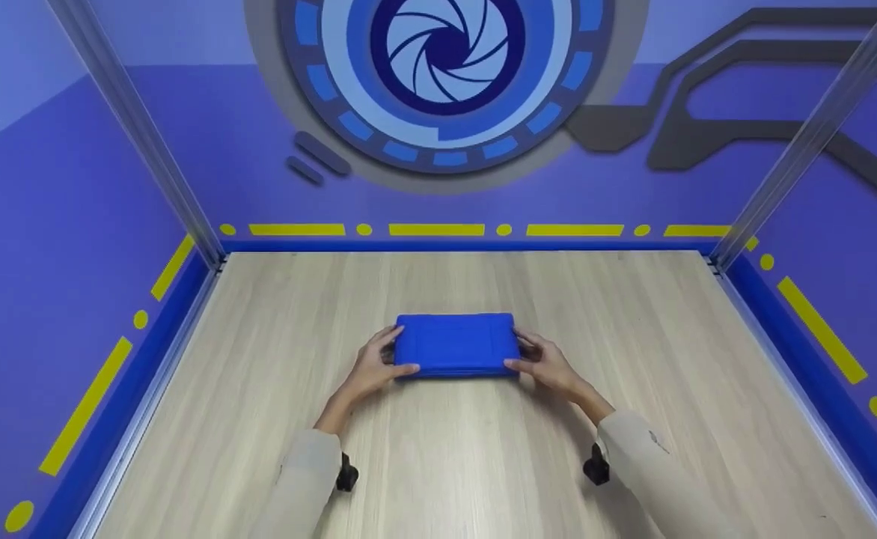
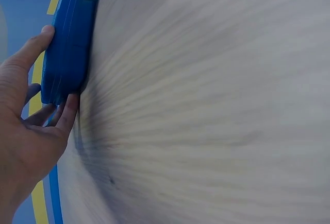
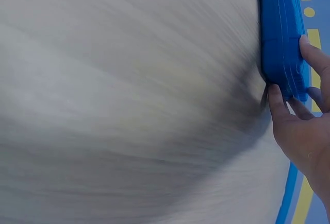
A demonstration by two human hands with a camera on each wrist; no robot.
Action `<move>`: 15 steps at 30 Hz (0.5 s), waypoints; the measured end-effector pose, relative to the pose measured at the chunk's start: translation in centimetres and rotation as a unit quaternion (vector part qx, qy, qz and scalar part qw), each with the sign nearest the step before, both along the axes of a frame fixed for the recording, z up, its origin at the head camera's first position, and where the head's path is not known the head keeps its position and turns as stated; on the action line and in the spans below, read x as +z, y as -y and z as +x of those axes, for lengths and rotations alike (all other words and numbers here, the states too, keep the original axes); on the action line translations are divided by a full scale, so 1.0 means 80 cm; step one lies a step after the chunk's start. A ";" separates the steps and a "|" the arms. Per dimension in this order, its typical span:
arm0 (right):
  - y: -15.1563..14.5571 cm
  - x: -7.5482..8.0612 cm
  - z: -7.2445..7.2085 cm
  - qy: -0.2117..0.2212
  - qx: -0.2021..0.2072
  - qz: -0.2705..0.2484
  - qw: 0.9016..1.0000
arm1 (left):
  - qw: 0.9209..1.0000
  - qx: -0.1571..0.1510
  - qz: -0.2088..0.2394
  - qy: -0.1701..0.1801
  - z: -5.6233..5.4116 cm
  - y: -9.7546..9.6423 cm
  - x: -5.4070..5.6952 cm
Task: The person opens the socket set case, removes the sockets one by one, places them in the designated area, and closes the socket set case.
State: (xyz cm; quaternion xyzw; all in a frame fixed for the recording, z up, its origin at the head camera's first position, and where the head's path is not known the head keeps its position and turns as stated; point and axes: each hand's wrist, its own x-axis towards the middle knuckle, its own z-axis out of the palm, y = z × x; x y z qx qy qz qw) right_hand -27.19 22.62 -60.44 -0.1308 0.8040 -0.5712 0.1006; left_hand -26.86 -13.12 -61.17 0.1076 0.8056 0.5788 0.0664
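A blue plastic case point(image 1: 457, 345), flat and rectangular, lies level at the middle of the wooden table with its lid closed. My left hand point(image 1: 373, 367) grips its left end, thumb over the near corner and fingers round the far side. At the opposite end my right hand point(image 1: 552, 368) holds it in the same way, thumb on the near right corner. The left wrist view shows the seam along the side of the case point(image 2: 69, 44), with fingertips under its end. From the right wrist the case point(image 3: 281, 38) appears close over the tabletop, a latch-like raised part on its side.
Pale wood tabletop point(image 1: 453, 464) spreads around the case. Blue-purple panels with yellow dashes point(image 1: 436, 230) wall in the back and both sides. Metal posts point(image 1: 139, 135) stand at the back corners. Small black devices point(image 1: 596, 466) sit at both wrists, by the light sleeves.
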 end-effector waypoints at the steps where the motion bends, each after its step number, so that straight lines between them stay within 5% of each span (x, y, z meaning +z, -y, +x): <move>1: -0.001 0.000 0.001 -0.004 0.002 0.001 1.000 | 1.000 -0.002 -0.004 -0.001 0.001 0.000 0.000; 15: -0.020 0.000 0.024 0.021 0.015 -0.009 1.000 | 0.999 -0.027 -0.023 -0.018 0.027 -0.001 0.000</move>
